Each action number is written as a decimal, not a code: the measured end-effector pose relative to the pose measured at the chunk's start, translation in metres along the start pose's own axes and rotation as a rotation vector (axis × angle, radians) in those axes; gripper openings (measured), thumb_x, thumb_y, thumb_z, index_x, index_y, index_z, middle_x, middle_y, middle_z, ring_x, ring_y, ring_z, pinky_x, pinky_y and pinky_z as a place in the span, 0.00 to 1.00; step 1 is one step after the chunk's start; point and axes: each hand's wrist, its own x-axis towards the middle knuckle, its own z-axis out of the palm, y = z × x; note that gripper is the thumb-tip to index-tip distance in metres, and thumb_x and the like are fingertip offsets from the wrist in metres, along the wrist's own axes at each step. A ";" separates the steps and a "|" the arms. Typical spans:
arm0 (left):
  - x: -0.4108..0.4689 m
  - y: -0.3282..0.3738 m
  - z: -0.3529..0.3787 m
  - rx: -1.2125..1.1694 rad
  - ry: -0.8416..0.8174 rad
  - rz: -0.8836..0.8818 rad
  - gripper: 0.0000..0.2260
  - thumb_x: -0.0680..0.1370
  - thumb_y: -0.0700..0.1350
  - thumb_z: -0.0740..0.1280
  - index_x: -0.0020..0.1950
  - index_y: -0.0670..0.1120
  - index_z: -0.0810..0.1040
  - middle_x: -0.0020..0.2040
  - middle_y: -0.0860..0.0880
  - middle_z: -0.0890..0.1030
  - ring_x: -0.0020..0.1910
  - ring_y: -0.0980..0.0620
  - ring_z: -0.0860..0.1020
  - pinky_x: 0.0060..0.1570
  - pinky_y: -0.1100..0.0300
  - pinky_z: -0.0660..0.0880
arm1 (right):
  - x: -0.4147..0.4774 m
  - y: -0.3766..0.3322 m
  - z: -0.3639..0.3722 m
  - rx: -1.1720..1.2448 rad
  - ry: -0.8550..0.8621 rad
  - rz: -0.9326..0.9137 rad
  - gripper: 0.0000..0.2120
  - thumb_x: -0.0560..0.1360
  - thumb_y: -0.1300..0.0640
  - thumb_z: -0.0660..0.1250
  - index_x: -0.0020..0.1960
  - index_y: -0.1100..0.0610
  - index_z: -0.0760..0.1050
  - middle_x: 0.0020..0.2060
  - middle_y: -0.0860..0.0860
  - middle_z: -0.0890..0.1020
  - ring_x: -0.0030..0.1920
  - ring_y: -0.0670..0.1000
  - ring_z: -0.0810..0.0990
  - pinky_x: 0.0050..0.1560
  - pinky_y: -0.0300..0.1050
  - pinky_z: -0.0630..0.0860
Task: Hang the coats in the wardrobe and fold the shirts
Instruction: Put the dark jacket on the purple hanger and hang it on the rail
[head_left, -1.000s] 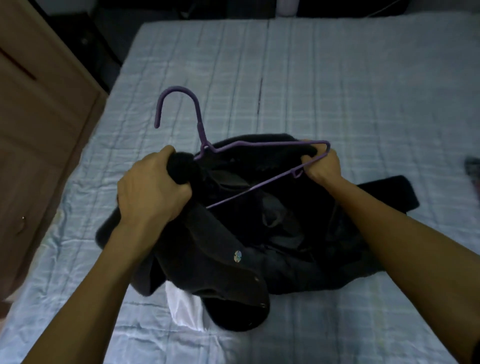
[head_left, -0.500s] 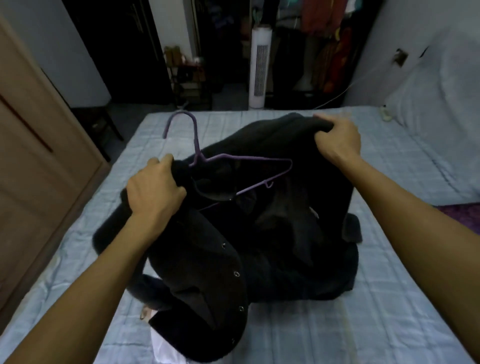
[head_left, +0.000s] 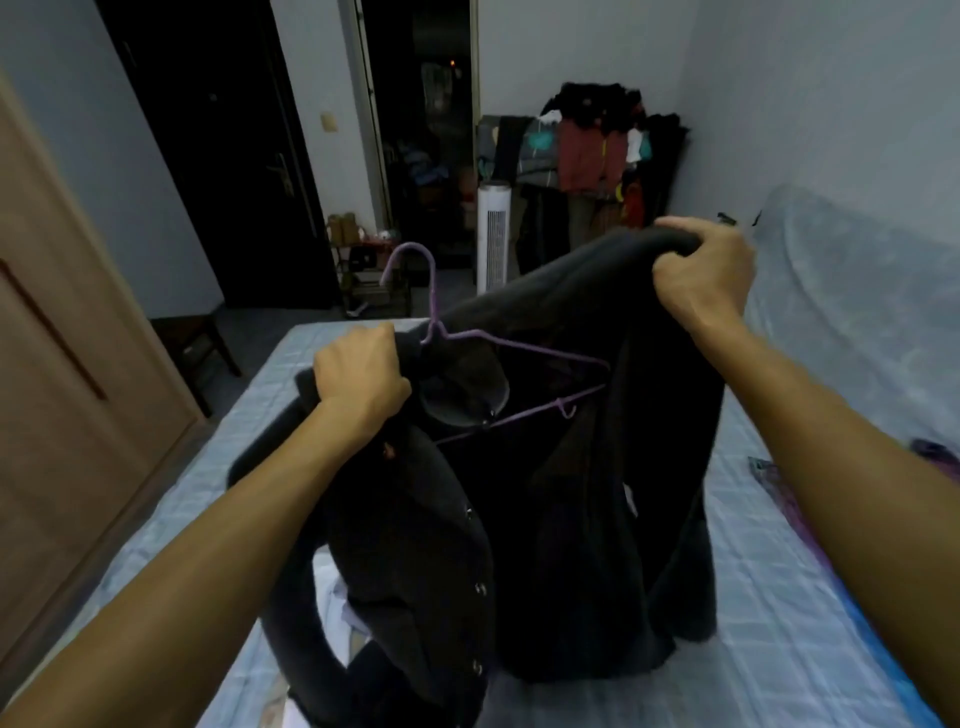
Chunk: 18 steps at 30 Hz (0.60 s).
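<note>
The dark coat (fleecy, with metal snap buttons along one front edge) hangs above the bed, its hem reaching the sheet. Left hand grips one shoulder, right hand grips the other; a purple hanger sits inside the collar

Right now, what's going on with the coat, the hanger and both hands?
coat: held up, front open, bottom resting on the bed.
hanger: hook up, one end tucked in the coat.
left hand: gripping one coat shoulder.
right hand: gripping the other shoulder, higher.
</note>
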 end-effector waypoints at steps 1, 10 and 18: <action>-0.001 0.004 0.002 -0.009 0.015 0.006 0.15 0.69 0.45 0.71 0.54 0.45 0.73 0.51 0.43 0.79 0.48 0.41 0.78 0.38 0.53 0.68 | -0.008 -0.001 0.001 0.003 0.006 0.012 0.22 0.65 0.61 0.62 0.57 0.49 0.81 0.52 0.49 0.84 0.54 0.49 0.80 0.54 0.33 0.71; 0.008 0.030 -0.020 -0.422 0.306 -0.022 0.10 0.66 0.45 0.69 0.45 0.46 0.74 0.43 0.46 0.78 0.41 0.41 0.76 0.38 0.56 0.65 | -0.115 0.011 0.037 0.113 -0.445 -0.104 0.18 0.68 0.53 0.67 0.58 0.48 0.78 0.46 0.46 0.84 0.47 0.45 0.82 0.51 0.45 0.79; 0.014 0.035 -0.030 -0.692 0.510 0.021 0.06 0.66 0.45 0.68 0.41 0.48 0.74 0.38 0.50 0.77 0.36 0.50 0.74 0.36 0.58 0.68 | -0.066 0.024 0.027 -0.094 -0.169 -0.336 0.10 0.74 0.52 0.62 0.48 0.51 0.82 0.47 0.53 0.73 0.54 0.57 0.70 0.56 0.49 0.65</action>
